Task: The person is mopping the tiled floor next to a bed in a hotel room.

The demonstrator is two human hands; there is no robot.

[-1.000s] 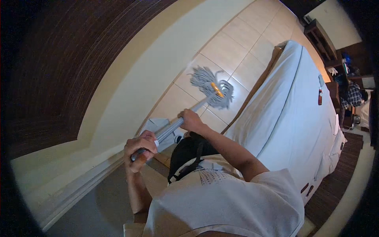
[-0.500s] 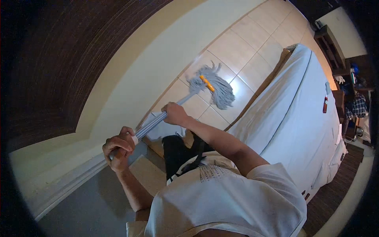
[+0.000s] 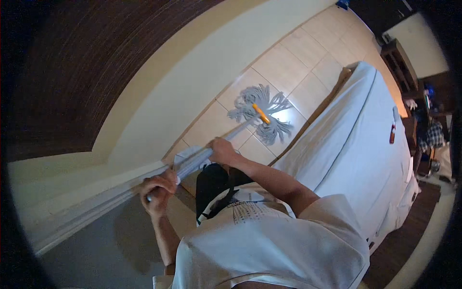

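Left hand (image 3: 160,189) with fingers curled tight round the near end of the mop handle (image 3: 239,129), right hand (image 3: 224,151) wrapped farther along, and the grey mop head (image 3: 261,114) splays on tiles (image 3: 294,52) between left wall (image 3: 185,91) and right pale sheet (image 3: 332,139): even pressure should suit.

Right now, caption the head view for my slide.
Both hands grip a mop, its grey strands spread on the tiles beside a wall.
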